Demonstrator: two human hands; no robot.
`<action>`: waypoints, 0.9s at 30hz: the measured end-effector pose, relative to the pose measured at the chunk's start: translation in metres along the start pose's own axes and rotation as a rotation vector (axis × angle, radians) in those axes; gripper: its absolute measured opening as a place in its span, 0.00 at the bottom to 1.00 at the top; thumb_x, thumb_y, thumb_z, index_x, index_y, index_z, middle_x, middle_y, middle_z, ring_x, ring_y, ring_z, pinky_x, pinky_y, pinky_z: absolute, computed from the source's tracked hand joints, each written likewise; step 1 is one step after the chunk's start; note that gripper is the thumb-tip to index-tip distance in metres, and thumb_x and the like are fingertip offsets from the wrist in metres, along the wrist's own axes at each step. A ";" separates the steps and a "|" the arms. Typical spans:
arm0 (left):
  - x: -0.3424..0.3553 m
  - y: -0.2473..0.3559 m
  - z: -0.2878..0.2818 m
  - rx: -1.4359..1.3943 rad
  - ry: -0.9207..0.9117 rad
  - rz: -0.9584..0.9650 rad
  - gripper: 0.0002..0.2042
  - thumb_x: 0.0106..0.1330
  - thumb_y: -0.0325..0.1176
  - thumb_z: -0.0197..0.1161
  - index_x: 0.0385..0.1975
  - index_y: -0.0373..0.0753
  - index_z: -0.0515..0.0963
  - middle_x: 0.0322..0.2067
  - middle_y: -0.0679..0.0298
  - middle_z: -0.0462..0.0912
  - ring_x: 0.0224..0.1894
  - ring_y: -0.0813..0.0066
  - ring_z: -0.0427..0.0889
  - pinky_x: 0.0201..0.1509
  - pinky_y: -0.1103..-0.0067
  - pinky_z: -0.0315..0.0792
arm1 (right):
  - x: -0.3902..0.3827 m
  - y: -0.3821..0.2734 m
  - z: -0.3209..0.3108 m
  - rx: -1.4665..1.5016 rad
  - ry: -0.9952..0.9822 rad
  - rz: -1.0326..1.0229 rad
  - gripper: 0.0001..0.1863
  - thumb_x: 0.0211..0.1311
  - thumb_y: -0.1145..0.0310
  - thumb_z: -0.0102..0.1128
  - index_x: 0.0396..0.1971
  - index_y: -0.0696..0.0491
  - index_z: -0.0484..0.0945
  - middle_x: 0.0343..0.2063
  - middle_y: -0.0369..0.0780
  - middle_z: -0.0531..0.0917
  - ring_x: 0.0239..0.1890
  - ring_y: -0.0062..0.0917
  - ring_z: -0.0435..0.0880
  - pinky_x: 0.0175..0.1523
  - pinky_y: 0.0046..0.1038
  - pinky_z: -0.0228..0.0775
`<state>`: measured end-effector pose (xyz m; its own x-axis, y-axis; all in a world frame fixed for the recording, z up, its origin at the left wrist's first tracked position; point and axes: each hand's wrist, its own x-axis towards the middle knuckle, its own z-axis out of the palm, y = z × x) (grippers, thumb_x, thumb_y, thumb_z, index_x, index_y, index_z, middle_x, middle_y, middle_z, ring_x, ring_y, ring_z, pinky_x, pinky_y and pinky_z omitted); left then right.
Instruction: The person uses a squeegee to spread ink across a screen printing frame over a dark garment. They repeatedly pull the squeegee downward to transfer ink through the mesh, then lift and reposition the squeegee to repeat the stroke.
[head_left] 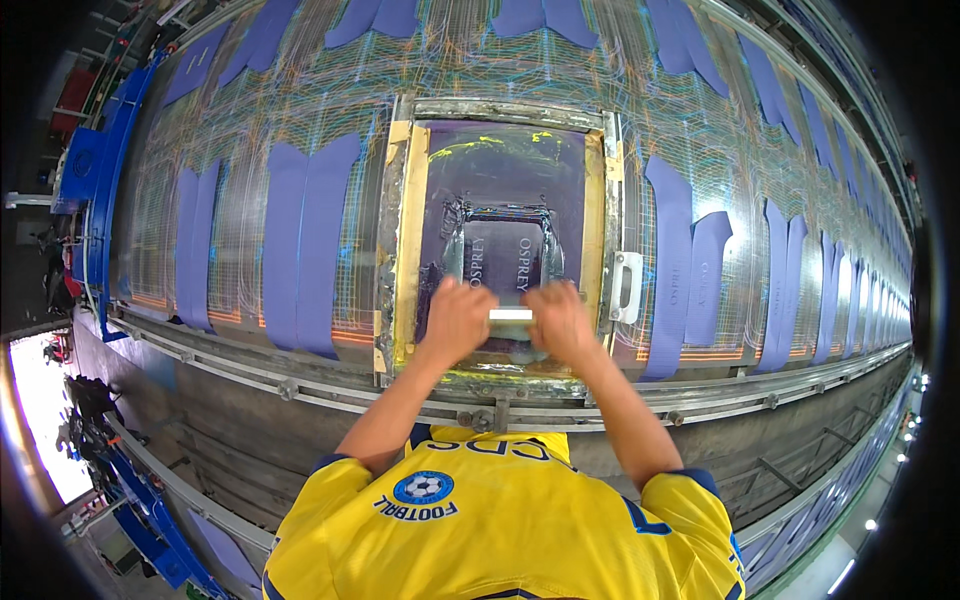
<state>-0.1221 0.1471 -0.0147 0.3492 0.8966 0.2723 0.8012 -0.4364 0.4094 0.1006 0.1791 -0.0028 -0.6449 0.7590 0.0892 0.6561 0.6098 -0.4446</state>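
A screen-printing frame (392,230) with taped inner edges lies flat on the long table in front of me. Over the lower part of its dark mesh (500,165), my left hand (458,318) and my right hand (562,318) are closed round the two ends of a squeegee (511,314). Only a short white stretch of it shows between my fists; its blade is hidden. Just beyond my hands, the mesh carries lettering and dark wet ink around a rectangular area. Yellow smears mark the far and near ends of the screen.
Purple cut fabric pieces (312,240) lie in rows on the table, left, right and along the far side. Those on the right (668,265) bear printed lettering. A white handle (626,287) sticks out from the frame's right side. A metal rail (700,403) runs along the near edge.
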 end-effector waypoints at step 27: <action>-0.015 0.008 -0.008 0.025 -0.029 -0.027 0.16 0.40 0.27 0.72 0.33 0.44 0.82 0.38 0.71 0.82 0.42 0.71 0.78 0.51 0.70 0.65 | 0.013 0.097 -0.033 -0.214 0.753 0.672 0.17 0.62 0.55 0.69 0.40 0.53 0.81 0.38 0.48 0.85 0.45 0.48 0.82 0.51 0.46 0.71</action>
<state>-0.1246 0.1297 -0.0084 0.3407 0.9102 0.2354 0.8224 -0.4099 0.3946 0.1681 0.2558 -0.0153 0.2450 0.8596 0.4484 0.8941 -0.0215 -0.4474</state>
